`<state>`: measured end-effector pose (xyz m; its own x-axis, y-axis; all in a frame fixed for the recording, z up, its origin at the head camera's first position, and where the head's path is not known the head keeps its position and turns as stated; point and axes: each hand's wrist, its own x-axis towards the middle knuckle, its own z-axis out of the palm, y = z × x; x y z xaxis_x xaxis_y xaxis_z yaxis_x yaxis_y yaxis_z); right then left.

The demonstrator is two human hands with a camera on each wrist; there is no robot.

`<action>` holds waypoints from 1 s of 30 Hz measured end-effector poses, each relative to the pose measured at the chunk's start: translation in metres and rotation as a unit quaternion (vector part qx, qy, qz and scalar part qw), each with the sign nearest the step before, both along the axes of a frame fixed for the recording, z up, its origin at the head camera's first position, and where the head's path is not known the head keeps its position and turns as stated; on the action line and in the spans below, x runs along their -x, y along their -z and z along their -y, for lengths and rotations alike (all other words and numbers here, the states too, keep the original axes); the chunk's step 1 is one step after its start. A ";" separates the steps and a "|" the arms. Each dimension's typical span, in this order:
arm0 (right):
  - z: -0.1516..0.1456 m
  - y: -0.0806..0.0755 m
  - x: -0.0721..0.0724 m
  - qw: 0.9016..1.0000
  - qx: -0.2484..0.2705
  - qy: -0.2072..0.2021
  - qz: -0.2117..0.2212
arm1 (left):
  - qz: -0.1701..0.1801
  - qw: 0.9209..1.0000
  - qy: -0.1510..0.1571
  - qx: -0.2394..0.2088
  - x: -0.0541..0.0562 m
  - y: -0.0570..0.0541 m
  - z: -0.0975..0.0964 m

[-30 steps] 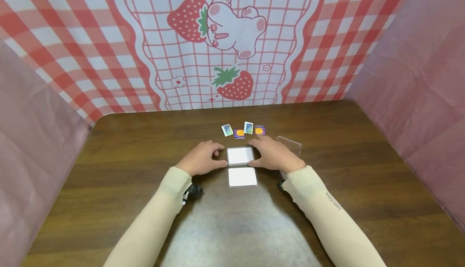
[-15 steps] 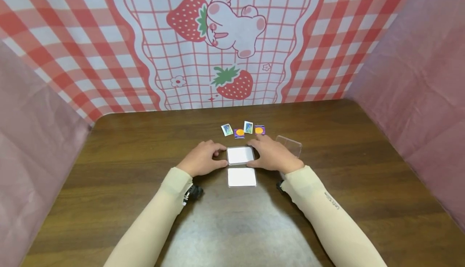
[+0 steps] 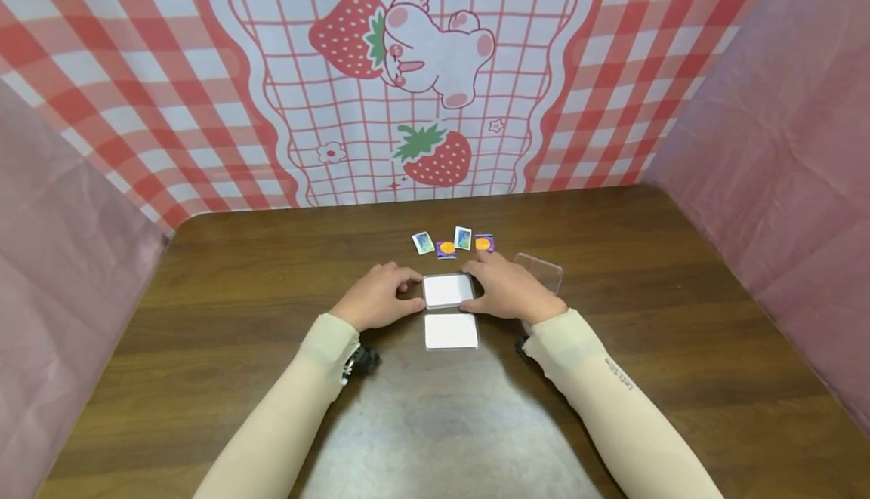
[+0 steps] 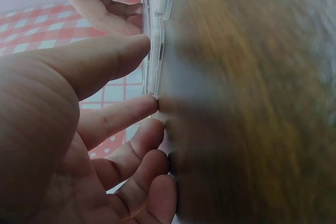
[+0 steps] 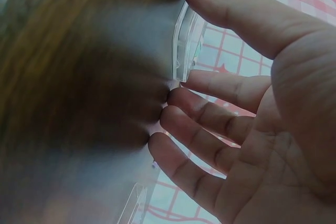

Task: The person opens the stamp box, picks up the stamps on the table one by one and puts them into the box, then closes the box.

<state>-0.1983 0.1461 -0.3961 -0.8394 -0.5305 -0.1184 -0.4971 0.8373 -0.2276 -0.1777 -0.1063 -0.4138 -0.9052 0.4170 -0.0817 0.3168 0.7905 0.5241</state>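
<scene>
At the middle of the tabletop (image 3: 272,272), between your two hands, lies the far case (image 3: 448,291), flat, white-faced and clear-edged. Directly on your side of it lies the near case (image 3: 451,331), similar in look; only a narrow gap, if any, separates them.

Risks, in my judgement: uneven pressure from your two sides could skew the far case or drive it into its neighbour. The smooth clear edges could slip from fingertip contact if you lift with too little squeeze, and if its layers are loose, they could slide apart. Your right fingers sit just beside the end of the row of four small printed pieces (image 3: 423,242), so a careless sweep could scatter them. The clear plastic piece (image 3: 547,269), partly hidden beyond your right wrist, could be knocked by your forearm.

Grip, left hand (image 3: 377,299): thumb and index finger spread along the left end of the far case, tips at its edge; the other fingers are bent, tips down at the tabletop. Grip, right hand (image 3: 510,288): similarly spread at the opposite end, thumb at the near corner, index finger at the far one. Whether either grip squeezes, I cannot tell.
</scene>
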 end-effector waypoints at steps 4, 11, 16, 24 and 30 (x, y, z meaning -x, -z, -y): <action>0.000 -0.001 0.000 1.000 -0.002 0.001 -0.003 | -0.001 1.000 -0.001 0.002 0.000 0.000 0.000; 0.001 -0.001 -0.001 1.000 -0.010 -0.001 -0.008 | -0.004 1.000 0.001 0.002 0.000 0.000 0.000; 0.001 -0.002 -0.002 1.000 -0.011 -0.001 -0.004 | -0.006 1.000 0.004 0.004 0.001 0.001 0.000; 0.002 -0.001 -0.004 1.000 -0.013 -0.011 0.003 | -0.010 1.000 0.007 0.003 0.001 0.002 0.000; 0.003 -0.002 -0.005 1.000 -0.007 -0.011 -0.004 | -0.009 1.000 0.007 0.002 0.000 0.000 0.000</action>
<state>-0.1934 0.1431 -0.3945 -0.8280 -0.5476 -0.1204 -0.5175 0.8291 -0.2115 -0.1777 -0.1064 -0.4142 -0.9008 0.4290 -0.0677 0.3368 0.7884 0.5148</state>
